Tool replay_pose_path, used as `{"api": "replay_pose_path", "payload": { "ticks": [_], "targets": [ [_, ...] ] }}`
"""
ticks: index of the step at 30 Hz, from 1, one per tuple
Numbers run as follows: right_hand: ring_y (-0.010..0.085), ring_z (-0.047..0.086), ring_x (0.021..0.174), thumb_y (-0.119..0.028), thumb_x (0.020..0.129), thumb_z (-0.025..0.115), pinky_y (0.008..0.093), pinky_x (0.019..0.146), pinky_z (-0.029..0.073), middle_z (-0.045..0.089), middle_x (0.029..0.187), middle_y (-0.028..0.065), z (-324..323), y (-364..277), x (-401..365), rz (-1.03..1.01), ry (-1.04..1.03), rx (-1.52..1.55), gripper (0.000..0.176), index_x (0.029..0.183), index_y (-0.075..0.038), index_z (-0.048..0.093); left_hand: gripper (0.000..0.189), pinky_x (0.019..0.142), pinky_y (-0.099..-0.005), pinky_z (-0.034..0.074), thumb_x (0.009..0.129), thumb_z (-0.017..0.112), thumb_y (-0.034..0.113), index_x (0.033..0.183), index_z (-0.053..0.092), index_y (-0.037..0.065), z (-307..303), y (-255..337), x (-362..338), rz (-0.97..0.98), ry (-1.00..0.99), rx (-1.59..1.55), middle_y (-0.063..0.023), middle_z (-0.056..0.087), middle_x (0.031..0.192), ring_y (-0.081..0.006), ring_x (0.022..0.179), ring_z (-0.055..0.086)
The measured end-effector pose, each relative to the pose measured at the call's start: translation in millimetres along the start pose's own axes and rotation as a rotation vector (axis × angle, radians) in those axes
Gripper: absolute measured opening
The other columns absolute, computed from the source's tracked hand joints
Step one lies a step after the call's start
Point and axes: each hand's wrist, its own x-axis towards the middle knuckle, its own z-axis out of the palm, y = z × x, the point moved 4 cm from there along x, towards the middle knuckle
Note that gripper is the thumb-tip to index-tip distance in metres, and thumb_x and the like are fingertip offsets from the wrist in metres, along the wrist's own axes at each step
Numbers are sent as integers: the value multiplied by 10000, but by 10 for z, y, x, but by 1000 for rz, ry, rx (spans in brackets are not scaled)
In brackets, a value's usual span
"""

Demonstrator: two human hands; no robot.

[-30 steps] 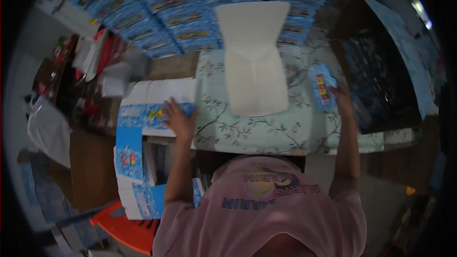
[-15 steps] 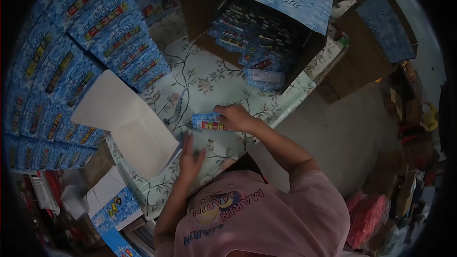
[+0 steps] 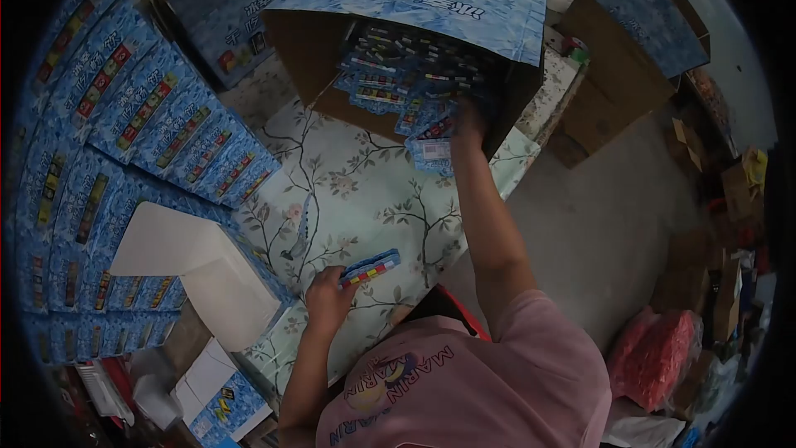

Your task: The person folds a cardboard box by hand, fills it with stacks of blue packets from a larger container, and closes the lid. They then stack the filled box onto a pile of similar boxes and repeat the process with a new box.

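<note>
My left hand (image 3: 329,297) grips one end of a small blue packet (image 3: 371,267) with a strip of red and yellow squares, held above the flowered tablecloth (image 3: 348,187). At the far side, my right hand (image 3: 469,123) reaches into a large open carton (image 3: 406,17) lying on its side. Many blue packets (image 3: 390,87) are piled inside it. The hand is dim and smeared there, so its fingers do not show clearly. Beside it, near the carton's mouth, lies a blue packet with a white label (image 3: 431,154).
An open box with a pale inside (image 3: 228,282) stands left of my left hand. Stacked blue printed boxes (image 3: 149,108) fill the left side. A flattened carton (image 3: 618,75) leans at the right, and a red plastic bundle (image 3: 655,357) sits on the floor.
My right hand has let go of the packet and gone forward into the carton. My left hand, open before, now holds a packet. The whole view has shifted slightly.
</note>
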Motion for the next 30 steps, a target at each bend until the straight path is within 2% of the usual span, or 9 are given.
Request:
{"api": "replay_pose_path", "payload": {
  "ticks": [8,10,11,13,17,19,22,25,30],
  "targets": [
    [211,539,849,-335,877,498,351,706,454,577,980,68,-172,634,1729,-9,-108,461,340,1109,-92,549,325,676,-398,466,704,709,180,957,578,23,-6,-15,-12,-1,7,-7,-129,595,876,-322,806,571],
    [244,550,872,-357,894,452,384,687,483,561,1035,81,-141,859,2041,363,-777,727,371,1140,-88,523,323,674,-399,465,706,708,181,959,577,28,2,-28,-20,11,14,-11,-126,593,873,-321,804,569],
    [244,550,872,-357,894,452,384,687,483,561,1035,81,-32,799,1935,364,-790,730,371,1140,-88,523,322,672,-400,464,708,707,182,961,576,33,5,-32,-24,22,11,-18,-123,592,870,-319,802,566],
    [281,537,935,-487,830,490,465,668,477,581,1004,123,-178,559,1691,-152,-175,46,455,1095,-122,544,321,670,-400,464,704,709,181,959,576,37,5,-37,-30,20,16,-22,-121,590,869,-317,799,564],
    [295,505,982,-452,820,524,487,717,462,531,1108,111,-466,445,1650,384,-19,96,437,1139,-153,521,325,668,-402,463,692,715,174,959,577,50,30,-76,-4,10,-12,-20,-116,587,870,-316,795,561],
    [317,470,1028,-431,834,525,495,756,453,473,1185,101,-871,1099,2578,-183,-268,-256,431,1177,-171,494,331,670,-401,463,687,718,172,960,576,50,24,-74,16,6,-10,-20,-116,587,874,-314,797,563],
    [282,504,1017,-391,855,524,487,772,461,526,1135,89,-744,954,2219,-429,-195,-473,377,1151,-158,521,338,675,-399,465,681,722,173,958,575,47,36,-95,25,16,-14,-31,-118,589,877,-312,803,568],
    [257,561,899,-427,877,460,434,686,489,566,1038,73,-191,767,1706,-12,-83,346,419,1179,-141,508,340,682,-396,469,678,727,177,948,576,36,13,-85,38,26,-29,-43,-123,594,874,-314,808,577],
    [244,580,908,-408,881,456,421,682,495,578,1048,65,-77,464,642,175,-12,309,373,1140,-150,528,329,683,-396,475,677,731,173,930,581,24,-4,-182,-55,-30,-22,-86,-135,606,862,-325,803,589]
  ]
}}
